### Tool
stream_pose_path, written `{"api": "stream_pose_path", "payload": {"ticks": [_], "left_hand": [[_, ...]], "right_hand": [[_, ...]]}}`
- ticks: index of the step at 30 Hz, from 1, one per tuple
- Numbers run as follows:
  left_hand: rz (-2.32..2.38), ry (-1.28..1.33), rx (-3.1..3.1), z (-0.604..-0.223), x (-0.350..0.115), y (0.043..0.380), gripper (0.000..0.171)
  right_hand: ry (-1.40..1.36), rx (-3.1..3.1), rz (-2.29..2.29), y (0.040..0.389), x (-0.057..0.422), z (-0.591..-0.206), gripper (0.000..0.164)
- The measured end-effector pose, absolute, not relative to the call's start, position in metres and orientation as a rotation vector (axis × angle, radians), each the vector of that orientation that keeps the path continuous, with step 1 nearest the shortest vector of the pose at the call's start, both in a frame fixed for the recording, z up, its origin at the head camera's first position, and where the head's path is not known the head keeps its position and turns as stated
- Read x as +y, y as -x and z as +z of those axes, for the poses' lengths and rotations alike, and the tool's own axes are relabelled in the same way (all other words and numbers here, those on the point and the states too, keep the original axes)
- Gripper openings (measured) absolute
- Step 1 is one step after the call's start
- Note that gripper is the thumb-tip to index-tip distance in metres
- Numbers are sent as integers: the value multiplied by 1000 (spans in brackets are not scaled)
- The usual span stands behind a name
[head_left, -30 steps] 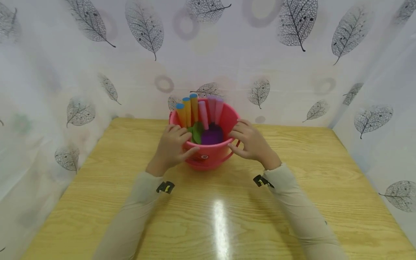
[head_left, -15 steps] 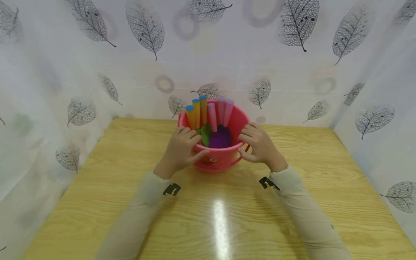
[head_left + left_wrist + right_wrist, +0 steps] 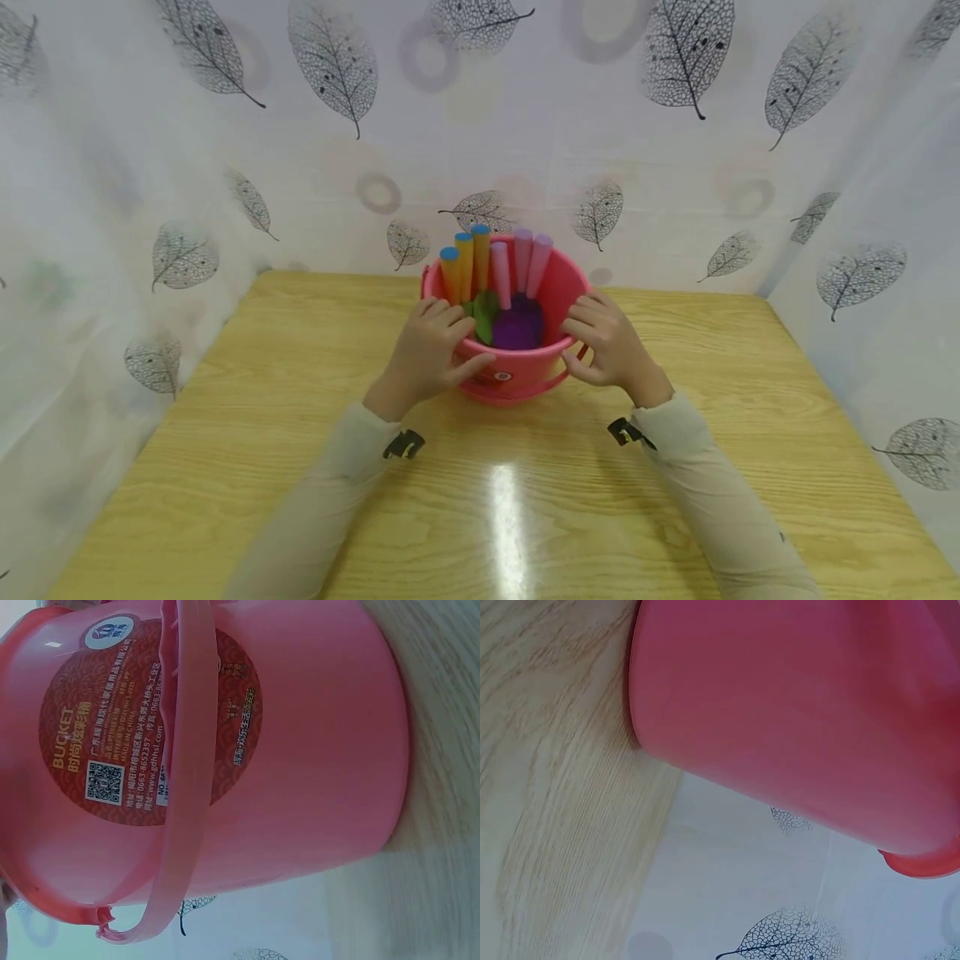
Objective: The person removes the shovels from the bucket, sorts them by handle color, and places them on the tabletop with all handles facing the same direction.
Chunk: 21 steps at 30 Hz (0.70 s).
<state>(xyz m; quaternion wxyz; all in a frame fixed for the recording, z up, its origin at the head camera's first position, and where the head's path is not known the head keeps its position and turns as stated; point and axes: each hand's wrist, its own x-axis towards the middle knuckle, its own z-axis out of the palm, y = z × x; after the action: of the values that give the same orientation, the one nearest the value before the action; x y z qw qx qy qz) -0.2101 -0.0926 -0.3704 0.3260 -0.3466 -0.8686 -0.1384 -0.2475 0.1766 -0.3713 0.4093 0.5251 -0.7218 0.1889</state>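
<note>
Pink bucket [image 3: 528,372], left fingers [image 3: 444,317] hooked over rim [image 3: 517,354], right fingers [image 3: 588,317] opposite

bucket [image 3: 528,365]: pink | table [image 3: 750,375]: yellow woodgrain | backdrop [image 3: 510,108]: whitish, dark leaf print

Room before bucket [image 3: 531,364], sticks [image 3: 466,268] obstructing inside

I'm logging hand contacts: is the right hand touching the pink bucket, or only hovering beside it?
Touching. The head view shows the right hand with its fingers bent over the pink bucket rim.
</note>
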Motion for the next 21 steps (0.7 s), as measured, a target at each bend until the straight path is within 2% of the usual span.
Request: {"api": "stream_pose_path", "payload": {"ticks": [8,21], "left_hand": [[-377,927,-2246,-371,-90,205,80],[-311,1002,-2231,-368,-93,203,78]], "right_hand": [[-1322,-1792,462,243,179,-372,42],[-1342,-1807,465,238,183,-372,42]]}}
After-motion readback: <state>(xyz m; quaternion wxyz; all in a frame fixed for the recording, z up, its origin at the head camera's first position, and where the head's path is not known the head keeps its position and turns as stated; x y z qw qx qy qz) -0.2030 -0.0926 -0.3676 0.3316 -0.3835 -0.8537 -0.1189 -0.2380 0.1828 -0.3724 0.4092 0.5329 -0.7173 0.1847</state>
